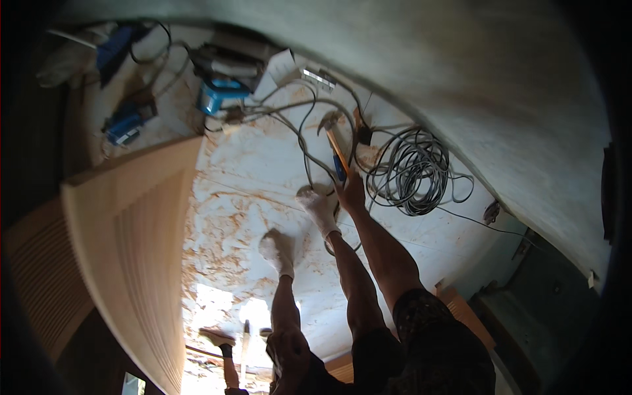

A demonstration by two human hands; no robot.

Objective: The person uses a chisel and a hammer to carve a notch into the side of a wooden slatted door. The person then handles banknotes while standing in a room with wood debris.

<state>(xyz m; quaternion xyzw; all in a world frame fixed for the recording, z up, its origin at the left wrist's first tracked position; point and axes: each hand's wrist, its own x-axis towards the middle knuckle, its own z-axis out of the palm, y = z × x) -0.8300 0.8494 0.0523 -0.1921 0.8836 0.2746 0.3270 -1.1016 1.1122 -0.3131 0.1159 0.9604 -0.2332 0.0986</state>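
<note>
My right hand (351, 192) reaches down toward the floor, its fingers closed round the lower end of a claw hammer (339, 164). The hammer has an orange shaft and a blue grip, with its dark metal head pointing away from me. Black cable loops run on the floor beside the hammer, and a big coil of cable (415, 172) lies just right of the hand. Below me are my two feet in pale socks, to the left of the hand. My left hand is out of view.
A wooden louvred door (125, 257) stands on the left. Blue power tools (220, 94) and cords lie at the back left. A pale wall (494, 92) rises on the right. Wood shavings (224, 243) cover the floor. Another person's foot (216, 337) shows at lower left.
</note>
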